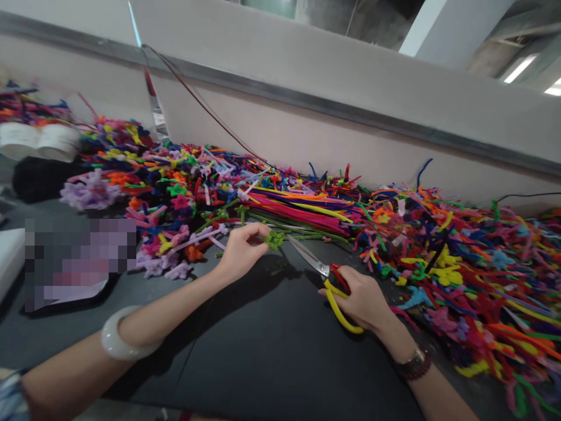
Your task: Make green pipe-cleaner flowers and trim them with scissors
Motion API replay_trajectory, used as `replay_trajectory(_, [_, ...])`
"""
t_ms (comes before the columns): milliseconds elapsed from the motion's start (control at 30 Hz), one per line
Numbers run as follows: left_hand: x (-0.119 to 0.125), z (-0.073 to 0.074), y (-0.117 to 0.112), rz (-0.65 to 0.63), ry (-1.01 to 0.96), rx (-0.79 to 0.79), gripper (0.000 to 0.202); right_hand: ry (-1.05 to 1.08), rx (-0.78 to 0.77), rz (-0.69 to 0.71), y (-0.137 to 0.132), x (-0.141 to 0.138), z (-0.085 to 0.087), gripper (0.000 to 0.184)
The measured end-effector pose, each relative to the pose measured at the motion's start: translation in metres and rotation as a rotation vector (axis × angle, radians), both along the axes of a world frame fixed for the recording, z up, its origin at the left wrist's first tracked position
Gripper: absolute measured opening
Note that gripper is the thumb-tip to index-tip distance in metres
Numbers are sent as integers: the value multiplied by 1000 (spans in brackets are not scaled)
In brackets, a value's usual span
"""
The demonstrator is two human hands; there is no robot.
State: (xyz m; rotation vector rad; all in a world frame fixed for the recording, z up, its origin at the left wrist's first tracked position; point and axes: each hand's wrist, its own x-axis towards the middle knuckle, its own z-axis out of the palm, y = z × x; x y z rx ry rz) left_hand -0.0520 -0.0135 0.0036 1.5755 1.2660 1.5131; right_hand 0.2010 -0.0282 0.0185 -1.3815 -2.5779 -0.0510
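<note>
Centre of frame, at the near edge of the heap: left grip [239, 251] pinched shut, thumb and fingertips on a small green flower [275, 239] of twisted pipe cleaner, low over the dark bench [263, 351]. Lower right of centre: right grip [363, 298] closed through the yellow loops of the scissors [322, 272], red at the pivot, blades close together, pointing up-left, tips just beside the green flower; contact impossible to tell. White bangle [120, 342] on the left wrist, dark watch band [414, 363] on the right. Just behind both grips: bundle of straight stems [307, 207], pink, yellow, green, purple, lying flat across mid-frame. Right half of frame: deep tangle of flowers [460, 263], many colours. Left of centre: more of the same, plus one pale purple tuft [90, 193]. Upper left: white rolls [39, 140]. Behind everything, pale wall [307, 134] with a red cable [205, 108] trailing down it.
</note>
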Motion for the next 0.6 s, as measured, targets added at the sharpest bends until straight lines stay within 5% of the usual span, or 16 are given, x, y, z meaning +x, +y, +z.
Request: replay_trajectory(600, [3,2,-1,-65,-86,28,7,22,-85,87,-3,-2,2,32])
